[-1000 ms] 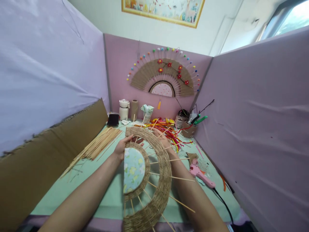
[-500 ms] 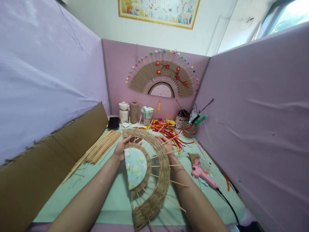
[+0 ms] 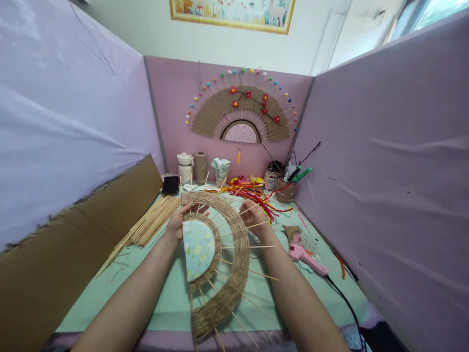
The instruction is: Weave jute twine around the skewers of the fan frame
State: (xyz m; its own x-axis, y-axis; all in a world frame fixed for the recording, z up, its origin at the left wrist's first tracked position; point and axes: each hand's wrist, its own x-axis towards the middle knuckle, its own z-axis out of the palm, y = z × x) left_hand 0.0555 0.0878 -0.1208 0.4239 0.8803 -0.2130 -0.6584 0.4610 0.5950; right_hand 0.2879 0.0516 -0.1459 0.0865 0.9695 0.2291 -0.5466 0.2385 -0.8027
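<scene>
A half-round fan frame [image 3: 240, 249] of thin sticks woven with brown twine stands on end between my arms, its inner half circle [image 3: 199, 249] covered in pale green floral cloth. My left hand [image 3: 178, 221] grips the straight edge near the top, fingers wrapped behind it. My right hand [image 3: 253, 217] is at the outer upper rim, fingers curled together beside the stick tips; what it pinches, if anything, is too small to make out.
Loose sticks [image 3: 154, 222] lie left by a cardboard strip [image 3: 84, 244]. Colourful pipe cleaners [image 3: 256, 195], jars and a tool pot [image 3: 285, 190] are at the back. A pink glue gun [image 3: 309, 259] with a black cord lies right. A finished fan [image 3: 216, 110] hangs behind.
My right hand has come off the woven band and moved slightly outward, its fingers now curled. The fan frame has shifted a little left with my left hand; the whole view has shifted slightly.
</scene>
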